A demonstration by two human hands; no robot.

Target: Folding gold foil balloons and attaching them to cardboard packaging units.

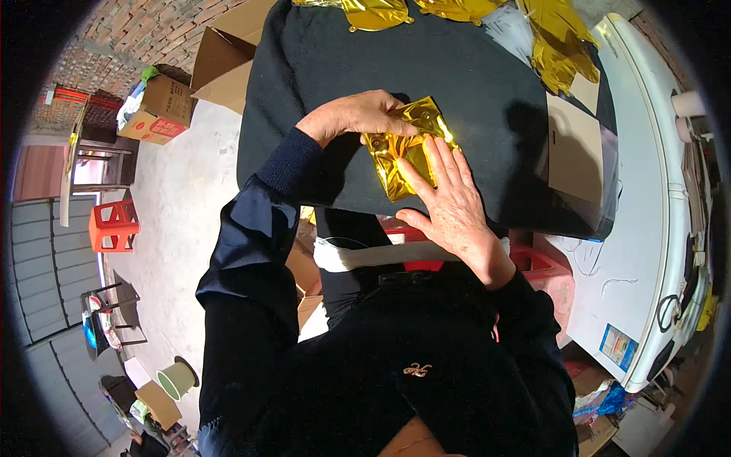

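Observation:
A gold foil balloon (390,177), flat and folded into a rough rectangle, lies at the near edge of a black cloth-covered table (343,65). My left hand (356,116) grips its far left side, with the fingers bent over the foil and partly hidden. Spread flat, my right hand (455,204) rests its fingers on the right part of the shiny, creased foil, the thumb pointing left off its near edge. More gold foil balloons (560,46) lie unfolded along the table's far side.
On the table's right are a grey-beige card (575,148) and clear plastic bags (509,32). A white chest freezer (636,190) stands to the right. Cardboard boxes (158,107) and a red stool (114,226) are on the floor at left. Red plastic (544,266) shows under the table.

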